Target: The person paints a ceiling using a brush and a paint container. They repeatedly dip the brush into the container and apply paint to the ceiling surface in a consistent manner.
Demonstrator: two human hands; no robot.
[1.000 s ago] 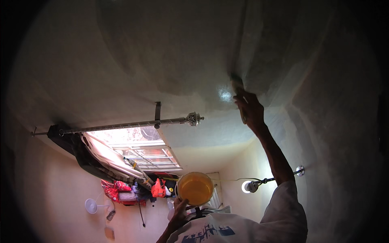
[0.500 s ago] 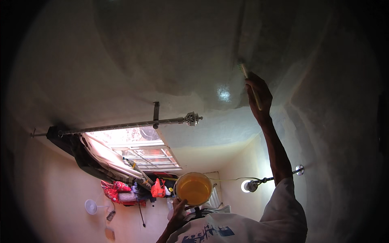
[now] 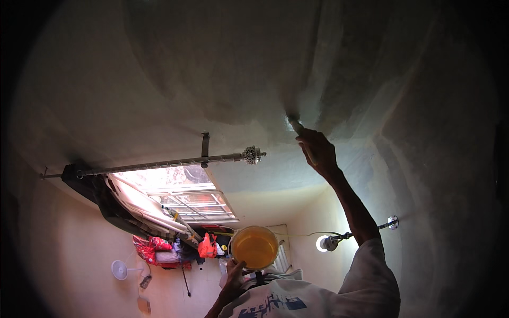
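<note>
Up high, my right hand (image 3: 319,151) is closed round the handle of a paintbrush (image 3: 295,125). The brush's bristle end lies against the grey wall surface (image 3: 233,74), beside a wet, shiny spot. Darker damp streaks run across the surface around it. Low in the middle, my left hand (image 3: 234,273) grips the rim of a round bucket (image 3: 278,248), with its thumb over the edge. Amber-yellow liquid (image 3: 254,247) lies inside the bucket.
A metal curtain rod (image 3: 169,164) with an ornate end knob (image 3: 252,155) crosses the left, with a dark and pale curtain (image 3: 127,204) bunched on it. Behind are a bright window (image 3: 185,193) and red bundles (image 3: 151,249). A lit bulb (image 3: 322,243) hangs from a short rod (image 3: 366,231) at right.
My right hand has moved left and down with the paintbrush, whose tip now meets the shiny wet spot. The left hand and bucket have stayed nearly still.
</note>
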